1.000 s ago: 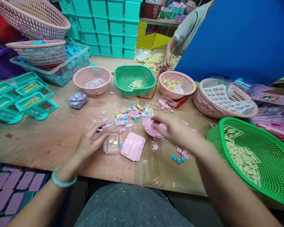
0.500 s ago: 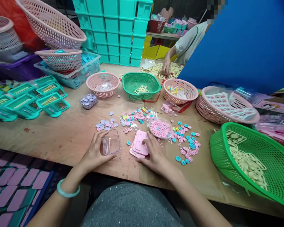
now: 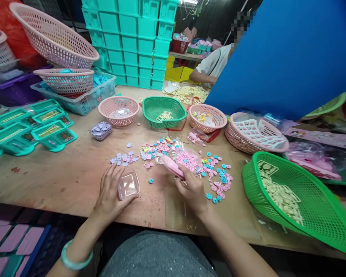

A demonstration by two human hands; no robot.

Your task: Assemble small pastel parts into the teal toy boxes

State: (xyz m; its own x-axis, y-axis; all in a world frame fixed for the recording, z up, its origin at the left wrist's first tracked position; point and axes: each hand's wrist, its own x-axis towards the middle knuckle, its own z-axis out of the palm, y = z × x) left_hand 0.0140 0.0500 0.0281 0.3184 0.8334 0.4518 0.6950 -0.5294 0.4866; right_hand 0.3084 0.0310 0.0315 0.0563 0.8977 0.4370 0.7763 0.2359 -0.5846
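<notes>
Under our left hand: clear tray clasped, tipped up off the desk for loading | right hand: clamped on pink plate, edge raised | just beyond it: bowl of pink bits, loose buttons within reach.

The clear plastic lid is tipped up at 9 o'clock from the pink flat piece, which is lifted and slanted.
</notes>
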